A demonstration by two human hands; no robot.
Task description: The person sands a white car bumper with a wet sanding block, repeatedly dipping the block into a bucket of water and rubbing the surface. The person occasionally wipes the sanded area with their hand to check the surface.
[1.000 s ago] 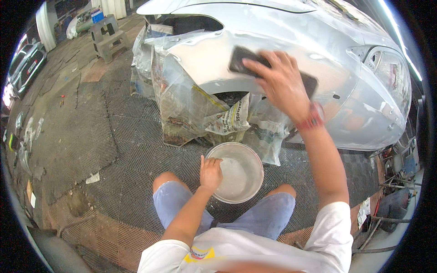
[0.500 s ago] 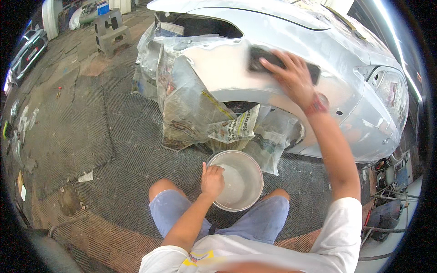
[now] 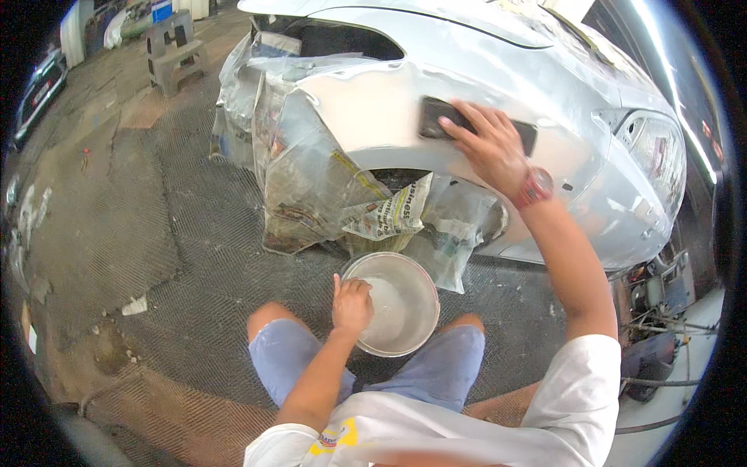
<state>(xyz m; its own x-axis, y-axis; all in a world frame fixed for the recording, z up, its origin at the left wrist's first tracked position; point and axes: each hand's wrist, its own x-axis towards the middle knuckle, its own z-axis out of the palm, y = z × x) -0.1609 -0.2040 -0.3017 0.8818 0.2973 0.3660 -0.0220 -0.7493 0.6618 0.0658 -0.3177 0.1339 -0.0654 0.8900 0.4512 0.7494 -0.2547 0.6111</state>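
Shifted lower on the fender [image 3: 498, 82], the block [image 3: 433, 117] sits gripped in my right hand [image 3: 496, 153], best kept flat under even pressure, my left hand [image 3: 353, 305] at the bucket [image 3: 422, 303], grip unclear.

- We see a well-lit scene overall, with the floor [image 3: 218, 226] a duller grey-brown than the car above it.
- A long white light strip [image 3: 660, 50] glares at the upper right, its core washed out.
- Pale sheen spreads across the silver car body [image 3: 482, 66], almost bleaching its upper curves.
- We find deep shadow inside the headlight opening [image 3: 354, 43] and the wheel arch [image 3: 397, 177].
- The black block [image 3: 440, 121] under the right hand [image 3: 494, 148] looks smeared at its left end.
- A rounded shape [image 3: 436, 455] at the bottom is out of focus.
- Fisheye distortion bends the floor's outer edges, and black fills our corners.
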